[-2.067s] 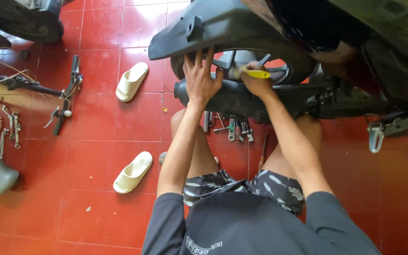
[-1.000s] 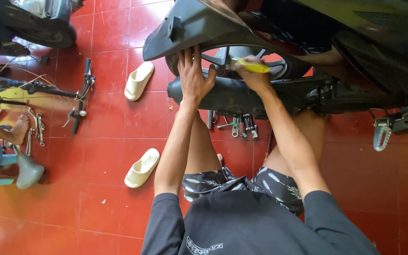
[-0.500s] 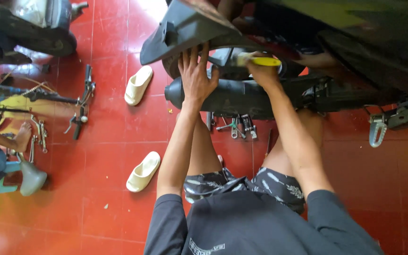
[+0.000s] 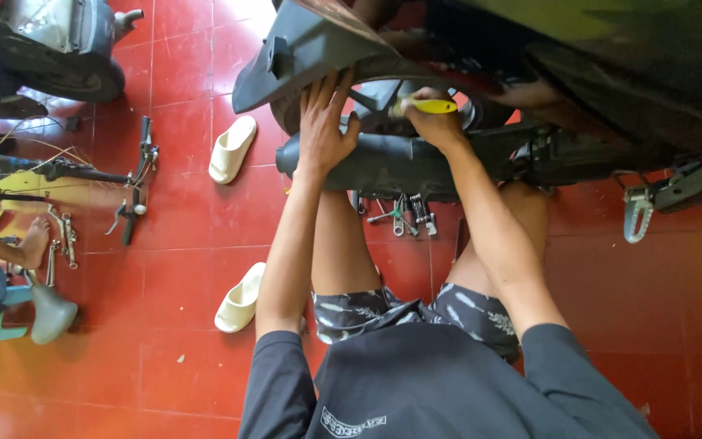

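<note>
My right hand [image 4: 436, 126] grips the yellow screwdriver [image 4: 426, 106], its long axis lying three-to-nine o'clock, while my open left hand [image 4: 324, 134] presses the fender [image 4: 310, 49].

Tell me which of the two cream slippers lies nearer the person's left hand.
The upper slipper, beside the grey mudguard, is nearer the left hand. The other slipper lies lower, by that arm's elbow.

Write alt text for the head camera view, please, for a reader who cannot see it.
A seated person's right hand grips a yellow-handled tool at a motorcycle's rear wheel area, while the left hand lies flat on the dark mudguard. Wrenches and two cream sandals lie on the red tiled floor.
</note>
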